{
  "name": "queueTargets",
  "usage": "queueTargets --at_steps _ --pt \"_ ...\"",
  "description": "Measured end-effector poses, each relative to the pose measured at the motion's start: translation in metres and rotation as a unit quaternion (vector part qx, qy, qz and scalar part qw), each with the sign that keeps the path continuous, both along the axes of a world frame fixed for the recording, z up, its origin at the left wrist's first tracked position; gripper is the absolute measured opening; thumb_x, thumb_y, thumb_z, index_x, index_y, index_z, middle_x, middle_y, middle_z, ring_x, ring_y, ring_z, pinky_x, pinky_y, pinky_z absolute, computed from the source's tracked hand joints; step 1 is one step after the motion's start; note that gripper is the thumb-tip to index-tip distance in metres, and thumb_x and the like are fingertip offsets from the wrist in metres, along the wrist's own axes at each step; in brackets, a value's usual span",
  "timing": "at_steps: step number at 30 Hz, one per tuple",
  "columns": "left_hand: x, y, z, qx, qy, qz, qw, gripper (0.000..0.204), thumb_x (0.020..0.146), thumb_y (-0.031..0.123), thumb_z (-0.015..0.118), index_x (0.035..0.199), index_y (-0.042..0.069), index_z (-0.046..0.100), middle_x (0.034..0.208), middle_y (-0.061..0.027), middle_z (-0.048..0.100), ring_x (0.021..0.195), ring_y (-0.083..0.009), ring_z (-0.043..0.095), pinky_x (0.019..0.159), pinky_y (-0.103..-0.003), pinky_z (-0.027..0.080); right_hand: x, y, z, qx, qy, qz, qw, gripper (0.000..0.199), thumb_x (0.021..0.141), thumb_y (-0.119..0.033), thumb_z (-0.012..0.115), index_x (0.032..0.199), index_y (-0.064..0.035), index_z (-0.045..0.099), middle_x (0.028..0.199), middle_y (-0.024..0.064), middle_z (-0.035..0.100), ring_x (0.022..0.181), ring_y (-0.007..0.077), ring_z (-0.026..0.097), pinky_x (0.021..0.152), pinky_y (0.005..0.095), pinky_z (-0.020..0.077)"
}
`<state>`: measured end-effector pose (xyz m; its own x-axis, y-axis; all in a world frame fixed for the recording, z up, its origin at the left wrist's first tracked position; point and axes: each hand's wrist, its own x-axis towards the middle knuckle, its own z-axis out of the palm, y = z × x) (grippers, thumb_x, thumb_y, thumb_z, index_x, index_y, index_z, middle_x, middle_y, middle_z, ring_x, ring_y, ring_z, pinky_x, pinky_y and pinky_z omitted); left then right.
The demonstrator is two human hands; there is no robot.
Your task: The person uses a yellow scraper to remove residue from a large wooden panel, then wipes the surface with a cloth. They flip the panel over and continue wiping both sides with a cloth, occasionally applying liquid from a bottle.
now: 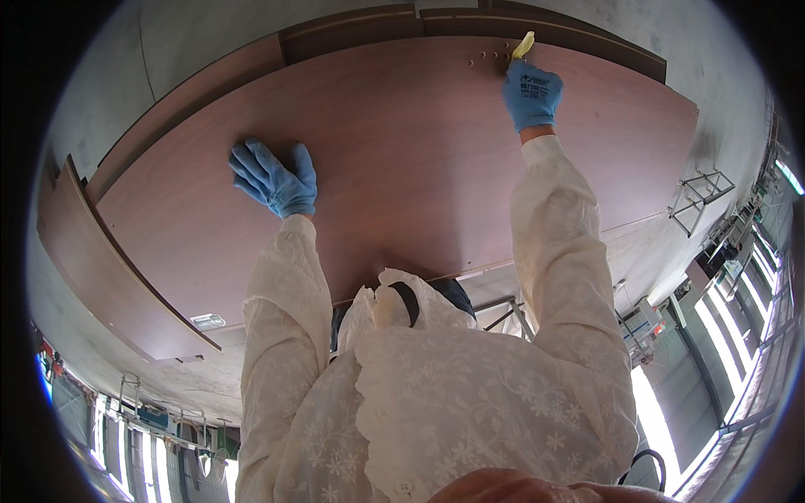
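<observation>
Left hand (275, 180) flat on panel (402, 168); right hand (532, 94) at far edge.

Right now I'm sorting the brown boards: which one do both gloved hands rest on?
The large brown panel in the middle. The left hand lies flat on it; the right hand presses a yellow cloth at its far edge. The other boards go untouched.

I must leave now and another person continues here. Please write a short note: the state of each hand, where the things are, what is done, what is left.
Left hand: blue glove, open, flat on the brown wooden panel.
Right hand: blue glove, fingers closed on a small yellow piece, at the row of small holes near the panel's far edge.
More brown panels lie beside it.
Done and left: cannot tell; holes seem unfilled.
</observation>
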<state>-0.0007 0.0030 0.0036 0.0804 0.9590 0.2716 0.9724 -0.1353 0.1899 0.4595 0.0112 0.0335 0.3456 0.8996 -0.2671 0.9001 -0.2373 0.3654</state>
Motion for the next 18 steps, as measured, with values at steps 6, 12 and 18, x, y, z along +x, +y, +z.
queueTargets --at_steps 6,12,18 --pt "0.000 0.002 0.002 0.001 -0.002 -0.003 1.000 0.087 0.096 0.051 0.070 0.163 0.008 0.034 0.162 -0.0301 0.038 0.147 -0.0541 0.037 0.114 -0.072 0.030 0.008 -0.002 0.013 0.053 0.101 -0.037 0.993 0.020 0.097 -0.034 0.062 0.103 -0.0192 0.074 0.094 0.0083 0.079 0.087 0.0355 0.075 0.073 0.0497 0.0566" --pt "0.000 -0.001 0.001 -0.004 0.008 0.006 1.000 0.086 0.097 0.050 0.069 0.163 0.008 0.034 0.162 -0.0292 0.039 0.147 -0.0540 0.037 0.114 -0.071 0.030 0.009 -0.005 0.032 0.039 0.126 -0.169 0.977 0.039 0.096 -0.056 0.065 0.119 -0.0248 0.071 0.100 0.0075 0.080 0.092 0.0336 0.076 0.076 0.0474 0.0561" --pt "0.000 0.001 0.000 0.000 -0.005 0.001 1.000 0.087 0.096 0.051 0.069 0.163 0.009 0.034 0.162 -0.0293 0.039 0.146 -0.0540 0.038 0.114 -0.072 0.030 0.008 -0.012 0.036 0.061 0.188 -0.204 0.959 0.039 0.096 -0.053 0.064 0.121 -0.0238 0.069 0.107 0.0092 0.079 0.099 0.0377 0.074 0.080 0.0509 0.0566"
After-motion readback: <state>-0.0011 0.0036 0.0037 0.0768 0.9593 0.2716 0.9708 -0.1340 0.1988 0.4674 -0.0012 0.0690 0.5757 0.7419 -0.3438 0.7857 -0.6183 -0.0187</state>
